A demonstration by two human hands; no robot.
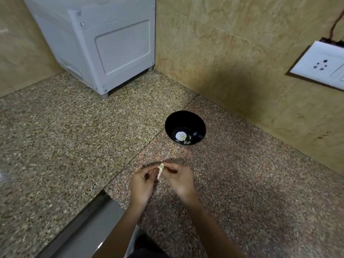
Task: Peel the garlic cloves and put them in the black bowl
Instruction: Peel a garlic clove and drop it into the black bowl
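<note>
Between both hands | garlic clove (160, 170) pale, papery skin hanging

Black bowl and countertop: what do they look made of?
Black bowl: glossy black, with highlights on the inner wall and a printed flower motif; glazed ceramic or melamine, can't tell which. Countertop: speckled brown-pink polished stone, probably granite, with a visible slab seam.
</note>
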